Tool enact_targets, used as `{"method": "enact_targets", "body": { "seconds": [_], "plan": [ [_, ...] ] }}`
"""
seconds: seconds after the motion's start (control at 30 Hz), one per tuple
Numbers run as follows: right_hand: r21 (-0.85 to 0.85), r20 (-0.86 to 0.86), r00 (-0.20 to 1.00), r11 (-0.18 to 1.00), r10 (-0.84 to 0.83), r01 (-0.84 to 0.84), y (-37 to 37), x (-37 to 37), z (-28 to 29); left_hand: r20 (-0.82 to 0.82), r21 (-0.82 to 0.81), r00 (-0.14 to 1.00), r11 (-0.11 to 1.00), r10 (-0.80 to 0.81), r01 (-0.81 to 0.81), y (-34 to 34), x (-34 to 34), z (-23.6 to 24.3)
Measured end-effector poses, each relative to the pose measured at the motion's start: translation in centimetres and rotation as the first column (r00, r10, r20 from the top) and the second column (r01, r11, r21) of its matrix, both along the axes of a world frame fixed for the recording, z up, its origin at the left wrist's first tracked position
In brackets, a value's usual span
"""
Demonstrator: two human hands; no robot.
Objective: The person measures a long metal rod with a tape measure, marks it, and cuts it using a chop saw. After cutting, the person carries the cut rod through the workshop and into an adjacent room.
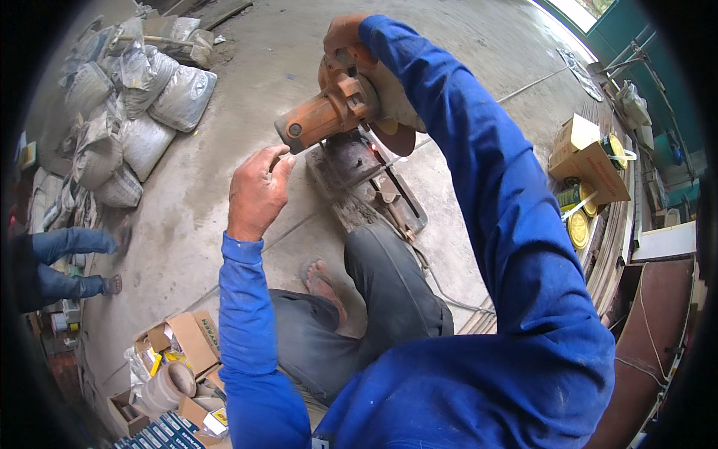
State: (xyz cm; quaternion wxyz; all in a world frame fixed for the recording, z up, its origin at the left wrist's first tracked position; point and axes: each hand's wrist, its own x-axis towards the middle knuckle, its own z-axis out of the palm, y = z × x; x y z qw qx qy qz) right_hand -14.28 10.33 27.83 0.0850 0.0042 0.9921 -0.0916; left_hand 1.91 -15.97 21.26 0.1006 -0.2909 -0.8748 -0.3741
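Floor: a bare concrete workshop floor [247, 90], with grey filled sacks [142, 97] piled at the far left and open cardboard boxes [183, 340] near the person's left side.
Saw: an orange chop saw [340, 112] stands on the floor just ahead of the person's bent knee, its head tilted down over a rusty base with a vise [366, 191].
Workpiece: a thin metal rod [523, 86] seems to run across the base and away to the right — where it meets the disc is hard to make out.
Right hand: the right hand [342, 34] is closed around the saw's top handle, the arm reaching out over the machine.
Left hand: the left hand [258, 191] is just left of the base, fingers curled and pinched together, apparently on the near end of the stock; exactly what it grips I cannot tell.
Doing it well: I would press the head down slowly and evenly, hold the stock flat against the vise fence, and keep the left fingers well apart from the disc — the sandalled foot [321, 284] too.
Bystander: another person's jeans-clad legs [63, 262] show at the far left.
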Motion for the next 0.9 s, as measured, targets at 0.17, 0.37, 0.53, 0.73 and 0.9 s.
{"method": "enact_targets", "body": {
  "seconds": [0.17, 0.37, 0.53, 0.73, 0.9],
  "plan": [
    [0.086, -0.116, 0.99, 0.994, 0.081, -0.071, -0.3, -4.3, 0.7, -0.018, 0.02, 1.0, 1.0, 0.006, -0.006, -0.6, 0.2, 0.9],
    [0.148, -0.216, 0.967, 0.984, 0.134, -0.103, -0.6, -7.4, 1.6, 0.016, -0.019, 1.0, 1.0, -0.011, 0.011, -1.0, 0.3, 0.2],
    [0.191, -0.258, 0.951, 0.974, 0.172, -0.124, -0.8, -9.3, 1.9, 0.029, -0.014, 0.999, 1.0, -0.022, 0.022, -1.2, 0.2, -0.3],
    [0.254, -0.307, 0.923, 0.954, 0.234, -0.157, -1.1, -9.1, 2.6, 0.027, 0.012, 0.999, 1.0, -0.024, 0.024, -1.8, -0.1, -0.4],
    [0.333, -0.395, 0.859, 0.922, 0.326, -0.196, -0.4, -6.9, 3.8, 0.013, 0.029, 0.999, 0.999, -0.038, 0.037, -1.3, -0.8, -0.7]
  ]
}}
